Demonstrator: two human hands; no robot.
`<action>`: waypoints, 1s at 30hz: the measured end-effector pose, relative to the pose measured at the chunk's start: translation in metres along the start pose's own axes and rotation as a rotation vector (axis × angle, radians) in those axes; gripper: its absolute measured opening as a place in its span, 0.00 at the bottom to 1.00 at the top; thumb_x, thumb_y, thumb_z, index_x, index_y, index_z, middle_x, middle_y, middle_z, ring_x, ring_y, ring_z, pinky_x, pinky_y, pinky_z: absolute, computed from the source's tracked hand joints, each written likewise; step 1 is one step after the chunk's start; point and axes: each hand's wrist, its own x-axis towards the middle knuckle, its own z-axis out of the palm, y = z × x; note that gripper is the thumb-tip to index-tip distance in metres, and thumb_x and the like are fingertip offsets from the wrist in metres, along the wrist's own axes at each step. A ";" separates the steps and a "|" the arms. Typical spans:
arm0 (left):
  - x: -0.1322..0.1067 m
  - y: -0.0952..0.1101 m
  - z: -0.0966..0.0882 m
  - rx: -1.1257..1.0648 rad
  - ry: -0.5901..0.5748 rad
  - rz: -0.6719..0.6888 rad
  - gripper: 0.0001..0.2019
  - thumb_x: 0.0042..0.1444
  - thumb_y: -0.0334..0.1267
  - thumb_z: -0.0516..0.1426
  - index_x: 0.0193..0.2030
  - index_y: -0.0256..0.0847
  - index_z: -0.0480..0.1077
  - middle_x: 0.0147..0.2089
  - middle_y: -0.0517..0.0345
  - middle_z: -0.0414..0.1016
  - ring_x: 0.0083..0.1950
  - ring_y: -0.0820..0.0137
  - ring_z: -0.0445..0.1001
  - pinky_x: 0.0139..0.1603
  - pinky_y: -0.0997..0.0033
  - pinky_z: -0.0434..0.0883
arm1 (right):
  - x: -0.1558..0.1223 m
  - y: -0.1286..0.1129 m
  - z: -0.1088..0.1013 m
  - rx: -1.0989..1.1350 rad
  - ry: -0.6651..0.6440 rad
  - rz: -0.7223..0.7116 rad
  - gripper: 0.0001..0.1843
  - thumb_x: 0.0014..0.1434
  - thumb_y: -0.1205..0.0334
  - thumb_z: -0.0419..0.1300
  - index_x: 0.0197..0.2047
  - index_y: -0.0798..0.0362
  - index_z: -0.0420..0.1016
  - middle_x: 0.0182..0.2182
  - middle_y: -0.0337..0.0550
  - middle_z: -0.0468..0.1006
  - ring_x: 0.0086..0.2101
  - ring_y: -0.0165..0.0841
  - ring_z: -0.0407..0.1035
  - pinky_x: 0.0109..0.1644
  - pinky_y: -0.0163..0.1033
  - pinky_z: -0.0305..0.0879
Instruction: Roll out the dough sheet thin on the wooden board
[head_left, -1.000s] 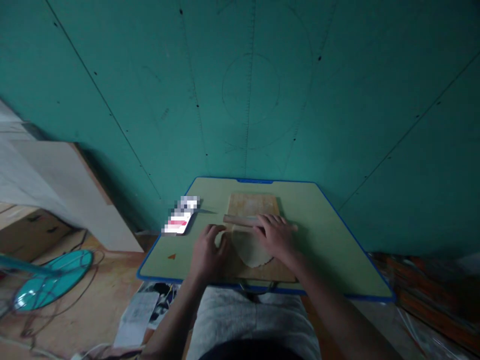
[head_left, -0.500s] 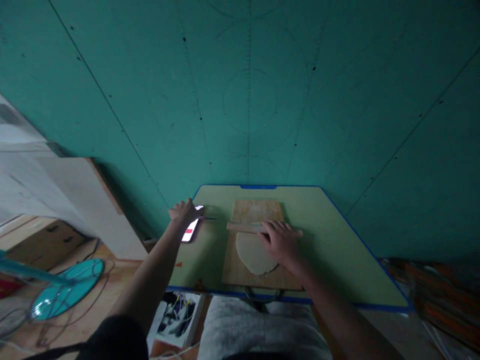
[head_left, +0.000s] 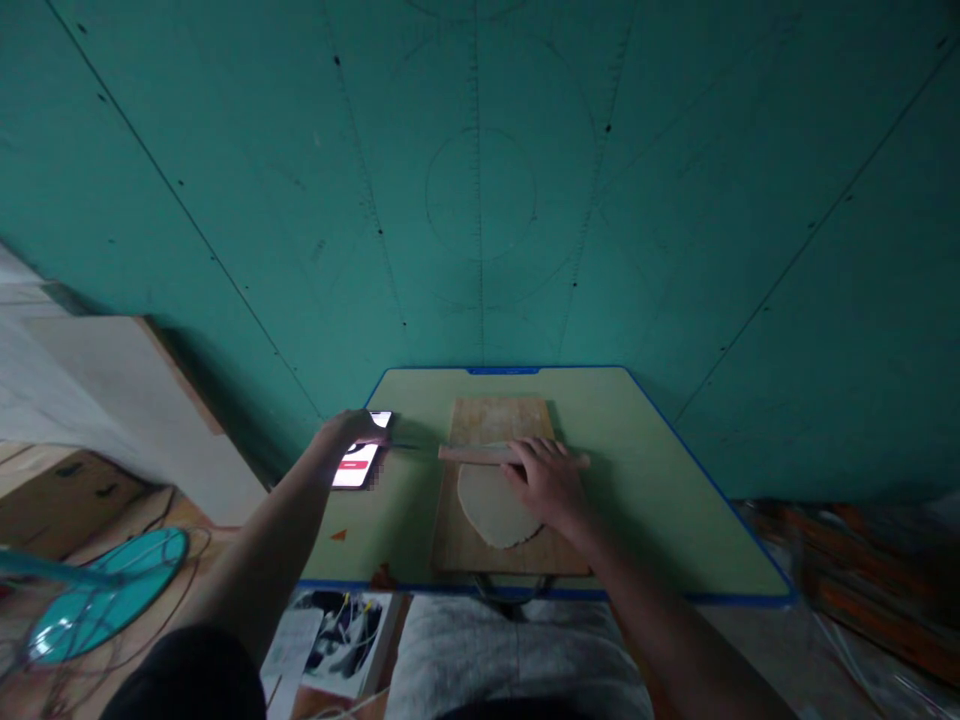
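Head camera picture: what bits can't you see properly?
Phone screen, head view: too small and partly blurred to read; the left hand covers its far left corner.
Rolling pin, head view: part hidden under the right hand.
Dough, head view: right edge under that hand.
Papers below the table, head view: dim, cut off by its near edge.

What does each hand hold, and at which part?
The right hand presses the rolling pin at its right half, fingers flat over it. The left hand covers the far end of the phone; a grip cannot be told.
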 end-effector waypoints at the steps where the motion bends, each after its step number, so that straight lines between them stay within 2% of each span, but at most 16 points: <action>1: 0.001 0.000 0.000 0.017 -0.018 -0.009 0.14 0.38 0.49 0.63 0.28 0.40 0.76 0.28 0.48 0.79 0.35 0.53 0.78 0.33 0.64 0.70 | 0.000 0.000 0.000 0.001 0.001 0.001 0.14 0.66 0.56 0.56 0.51 0.51 0.75 0.50 0.48 0.79 0.49 0.41 0.69 0.54 0.45 0.58; 3: 0.000 0.001 0.001 0.056 -0.056 -0.036 0.16 0.40 0.48 0.61 0.32 0.39 0.78 0.30 0.46 0.80 0.36 0.52 0.79 0.34 0.64 0.70 | 0.000 0.000 -0.001 0.005 -0.002 0.001 0.14 0.66 0.56 0.56 0.51 0.51 0.75 0.50 0.47 0.79 0.49 0.41 0.69 0.54 0.45 0.58; 6: -0.001 0.001 0.003 0.081 -0.048 -0.061 0.27 0.42 0.49 0.60 0.49 0.36 0.76 0.39 0.40 0.81 0.42 0.49 0.80 0.36 0.62 0.72 | 0.000 -0.001 -0.002 0.004 -0.010 0.005 0.14 0.66 0.55 0.57 0.51 0.51 0.75 0.51 0.48 0.79 0.50 0.42 0.69 0.54 0.45 0.58; 8: -0.003 0.001 0.005 0.087 -0.026 -0.072 0.37 0.44 0.50 0.59 0.61 0.32 0.68 0.48 0.34 0.80 0.46 0.47 0.79 0.39 0.61 0.72 | 0.000 -0.002 -0.004 -0.001 -0.016 0.011 0.14 0.66 0.55 0.57 0.51 0.51 0.75 0.51 0.48 0.79 0.50 0.42 0.69 0.54 0.45 0.58; 10: -0.004 0.001 0.007 0.089 -0.013 -0.083 0.42 0.46 0.50 0.58 0.67 0.29 0.60 0.53 0.30 0.77 0.50 0.46 0.78 0.41 0.61 0.73 | 0.000 -0.002 -0.005 -0.003 -0.023 0.014 0.14 0.66 0.55 0.57 0.50 0.51 0.75 0.50 0.47 0.79 0.49 0.41 0.69 0.53 0.45 0.58; 12: -0.006 0.001 0.009 0.092 -0.003 -0.098 0.44 0.47 0.50 0.58 0.69 0.29 0.56 0.57 0.28 0.74 0.53 0.45 0.77 0.43 0.60 0.73 | 0.000 -0.003 -0.005 -0.003 -0.027 0.015 0.13 0.66 0.55 0.57 0.50 0.50 0.76 0.49 0.47 0.79 0.49 0.41 0.70 0.53 0.45 0.58; 16: -0.009 0.001 0.011 0.100 0.029 -0.107 0.43 0.48 0.53 0.58 0.68 0.31 0.57 0.61 0.27 0.70 0.57 0.43 0.74 0.47 0.58 0.72 | 0.001 -0.003 -0.005 0.003 -0.026 0.016 0.13 0.66 0.55 0.57 0.49 0.49 0.76 0.49 0.48 0.79 0.49 0.41 0.70 0.53 0.45 0.58; 21: -0.016 0.004 0.009 0.109 0.031 -0.087 0.37 0.52 0.51 0.55 0.65 0.28 0.60 0.60 0.26 0.71 0.57 0.43 0.74 0.46 0.58 0.72 | 0.001 -0.003 -0.004 0.020 -0.021 0.015 0.13 0.66 0.56 0.57 0.50 0.50 0.76 0.49 0.47 0.79 0.50 0.41 0.69 0.54 0.45 0.58; 30: -0.026 0.006 0.009 0.104 0.058 -0.113 0.37 0.56 0.53 0.53 0.66 0.29 0.58 0.59 0.25 0.71 0.58 0.43 0.74 0.47 0.57 0.72 | 0.000 -0.004 -0.005 0.021 -0.019 0.017 0.13 0.66 0.56 0.57 0.50 0.50 0.76 0.49 0.47 0.79 0.49 0.41 0.69 0.53 0.45 0.59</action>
